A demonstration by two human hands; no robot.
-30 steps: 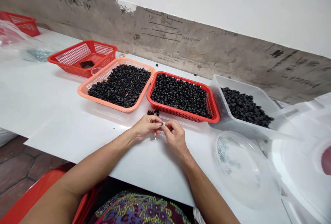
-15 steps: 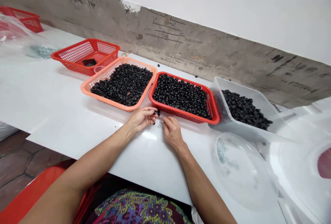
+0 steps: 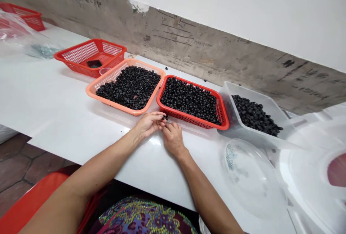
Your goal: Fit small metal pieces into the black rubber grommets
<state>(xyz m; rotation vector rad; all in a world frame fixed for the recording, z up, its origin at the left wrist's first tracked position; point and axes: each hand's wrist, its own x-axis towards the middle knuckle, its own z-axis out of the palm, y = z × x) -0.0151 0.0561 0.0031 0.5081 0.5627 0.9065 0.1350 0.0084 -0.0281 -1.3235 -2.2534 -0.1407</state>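
My left hand [image 3: 150,123] is closed, pinching a small black ring-shaped part [image 3: 164,117] between thumb and fingertips just in front of the red basket [image 3: 189,113]. My right hand [image 3: 173,136] has its fingers curled together close against the left fingertips; whatever it pinches is too small or hidden to make out. The red basket is filled with round black parts with holes [image 3: 190,99]. Left of it, an orange basket [image 3: 113,104] holds many smaller black pieces [image 3: 129,86]. A clear plastic bin [image 3: 238,124] on the right contains larger black parts [image 3: 254,115].
A red basket [image 3: 72,61] with a dark piece inside stands farther left. Near my right arm lies a clear round lid [image 3: 251,176] with small pale bits on it. A white round container [image 3: 302,176] is at the far right. The wall [image 3: 216,54] runs behind the table.
My right hand has moved left, in toward the left fingertips, closing the small gap between the hands. The left hand keeps its pinch on the black part. The view shifted slightly.
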